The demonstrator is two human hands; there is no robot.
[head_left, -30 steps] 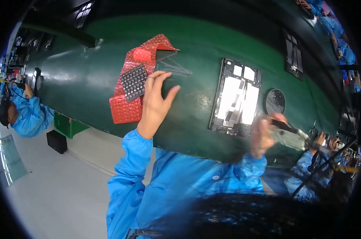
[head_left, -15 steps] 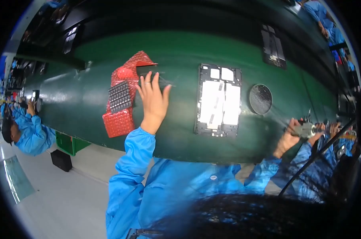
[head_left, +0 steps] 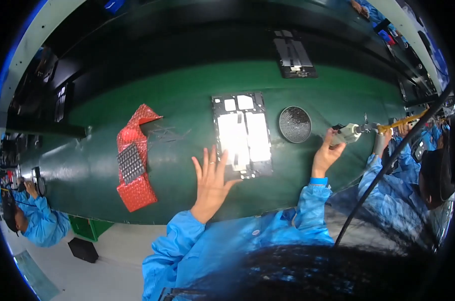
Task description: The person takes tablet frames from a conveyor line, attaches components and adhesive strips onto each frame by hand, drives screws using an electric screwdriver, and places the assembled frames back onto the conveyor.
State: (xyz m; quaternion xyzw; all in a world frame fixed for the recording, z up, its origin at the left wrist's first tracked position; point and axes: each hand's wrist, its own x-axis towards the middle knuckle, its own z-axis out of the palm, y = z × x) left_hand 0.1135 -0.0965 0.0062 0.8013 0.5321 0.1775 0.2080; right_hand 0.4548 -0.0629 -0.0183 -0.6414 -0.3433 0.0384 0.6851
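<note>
My left hand (head_left: 211,186) lies with spread fingers at the lower left corner of a tablet frame (head_left: 242,130). Its forefinger overlaps the left side of the frame and its thumb is by the bottom edge. The frame is dark-edged with bright silver panels. My right hand (head_left: 329,156) has its fingers closed around a pale power tool (head_left: 346,134) with a metal fitting and a yellow hose (head_left: 403,122). Part of the grip is hidden, and the tool's tip cannot be made out. A round dish (head_left: 294,124) stands between the frame and the tool, with small dark contents.
Red bubble wrap (head_left: 137,193) lies on the green table at left, with a dark gridded sheet (head_left: 131,163) on it. Thin dark strips (head_left: 167,134) lie beside it. Another tablet frame (head_left: 294,55) is at the back. A co-worker (head_left: 405,180) sits close at right.
My left hand has moved from the thin strips to the tablet frame. My right hand and the pale tool have come nearer the dish. The whole view has shifted with my head.
</note>
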